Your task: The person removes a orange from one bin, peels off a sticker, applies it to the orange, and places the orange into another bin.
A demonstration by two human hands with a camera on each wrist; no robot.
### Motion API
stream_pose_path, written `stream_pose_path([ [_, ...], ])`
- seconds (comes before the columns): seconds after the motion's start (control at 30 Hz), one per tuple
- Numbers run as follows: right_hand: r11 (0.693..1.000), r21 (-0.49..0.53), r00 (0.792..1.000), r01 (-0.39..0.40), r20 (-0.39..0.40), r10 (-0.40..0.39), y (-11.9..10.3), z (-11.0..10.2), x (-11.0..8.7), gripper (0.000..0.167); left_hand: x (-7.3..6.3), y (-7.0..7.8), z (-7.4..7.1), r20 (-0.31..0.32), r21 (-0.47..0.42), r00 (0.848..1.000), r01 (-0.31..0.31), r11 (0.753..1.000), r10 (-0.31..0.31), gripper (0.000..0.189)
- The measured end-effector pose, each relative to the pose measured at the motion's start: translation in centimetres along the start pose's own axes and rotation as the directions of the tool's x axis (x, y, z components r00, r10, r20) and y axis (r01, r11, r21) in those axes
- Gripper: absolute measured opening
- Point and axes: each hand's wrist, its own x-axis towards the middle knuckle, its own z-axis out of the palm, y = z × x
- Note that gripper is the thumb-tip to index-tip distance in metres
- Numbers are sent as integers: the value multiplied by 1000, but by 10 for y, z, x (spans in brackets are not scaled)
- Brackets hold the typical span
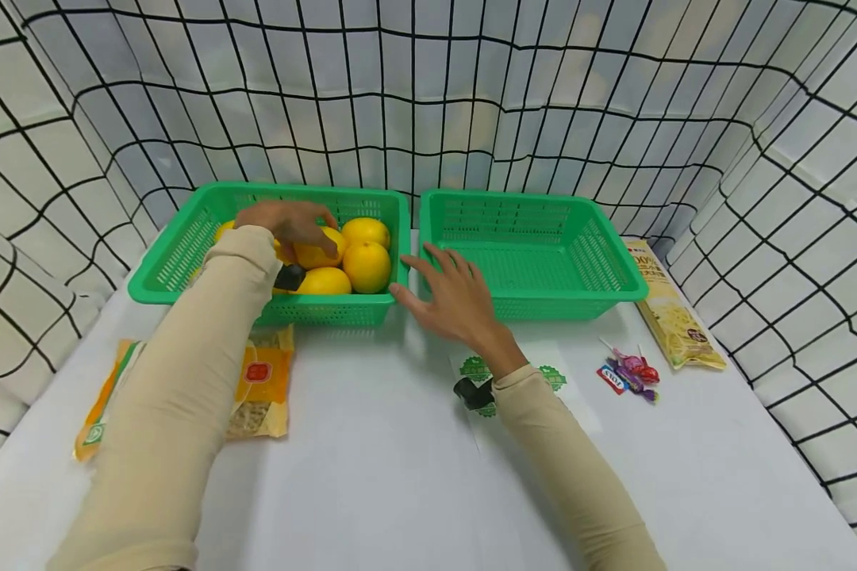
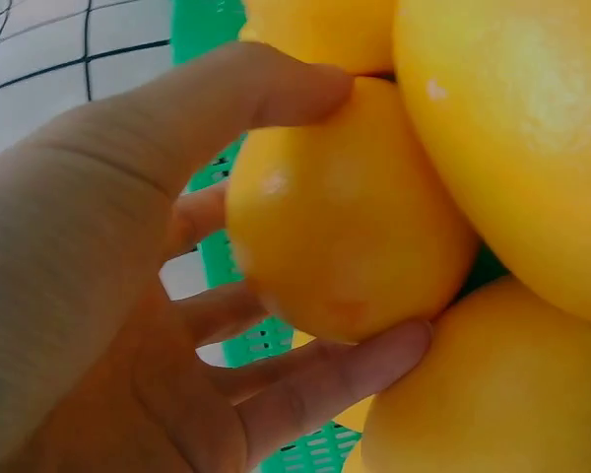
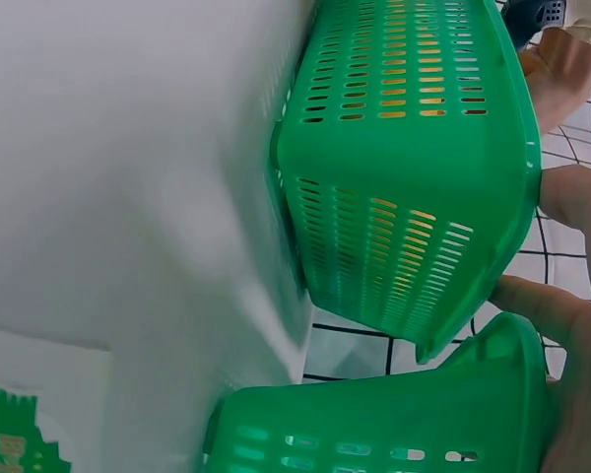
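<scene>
My left hand [image 1: 286,220] reaches into the left green basket [image 1: 321,316], which bears several yellow-orange oranges [image 1: 367,266]. In the left wrist view, the thumb and fingers curl round one orange [image 2: 345,217], which sits against its neighbours. The right hand [image 1: 460,300] is spread between the two baskets. Its fingertips touch the left basket's right rim, as the right wrist view also shows. Beside it stands the right green basket [image 1: 536,266], with nothing visible inside. Part of the fruit at the left is hidden by my left hand and sleeve.
Orange-and-clear food packets [image 1: 260,385] lie before the left basket, partly under my left arm. A yellow packet [image 1: 674,313] lies right of the right basket. Nearer are small wrapped sweets [image 1: 632,373] and a white sheet with green badges [image 1: 553,378]. Black netting surrounds the table.
</scene>
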Motion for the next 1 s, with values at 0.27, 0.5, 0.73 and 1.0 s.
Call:
stream_pose_path([
  [0.27,1000,8,1000,18,-7,-18,2,5,3,61,-5,-4,-3,-89,2,994,-63,998,63,70],
  [0.5,995,75,997,61,-52,-57,11,-2,2,55,-48,1,-1,-331,-53,915,-260,964,229,73],
  [0.73,993,79,994,86,-68,-81,23,-7,-6,51,-115,22,83,-447,-154,803,-504,850,395,71],
  [1.0,983,82,977,166,-145,-153,29,-13,-14,47,-121,48,192,-329,-63,779,-582,811,533,69],
])
